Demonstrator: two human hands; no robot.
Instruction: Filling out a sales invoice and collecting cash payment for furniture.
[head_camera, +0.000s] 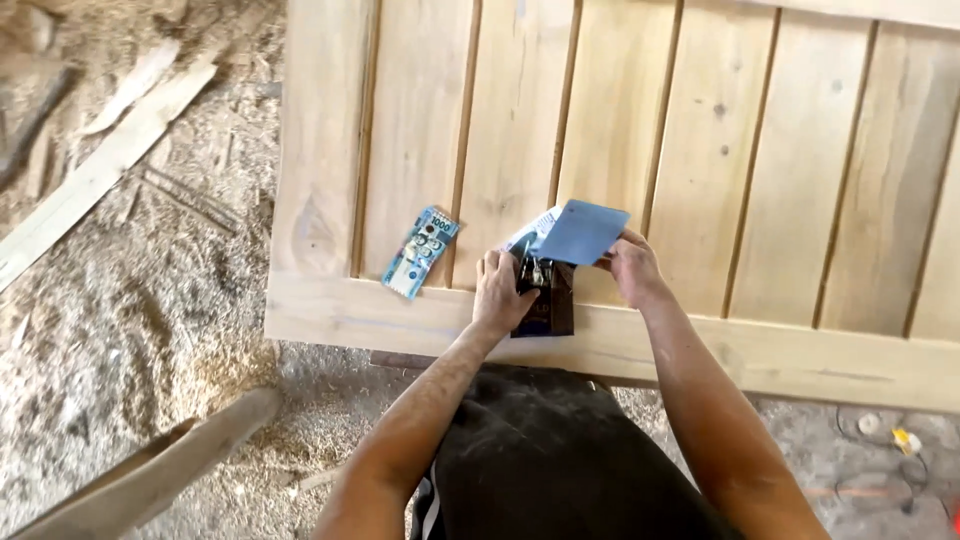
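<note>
While both hands meet at the near rail of a slatted wooden panel (700, 130), the left hand (500, 292) has its fingers clamped on a dark wallet (548, 300) lying there. At one o'clock from the wallet, the right hand (632, 268) pinches a blue card (582, 230). A banknote (420, 252) lies at nine o'clock, just apart.

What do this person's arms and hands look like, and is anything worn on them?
Both forearms are bare, with no sleeves in view. The left hand and right hand wear no gloves, and no watch, ring or wristband shows. Below the arms, a dark garment dusted with pale specks covers the lap.
</note>
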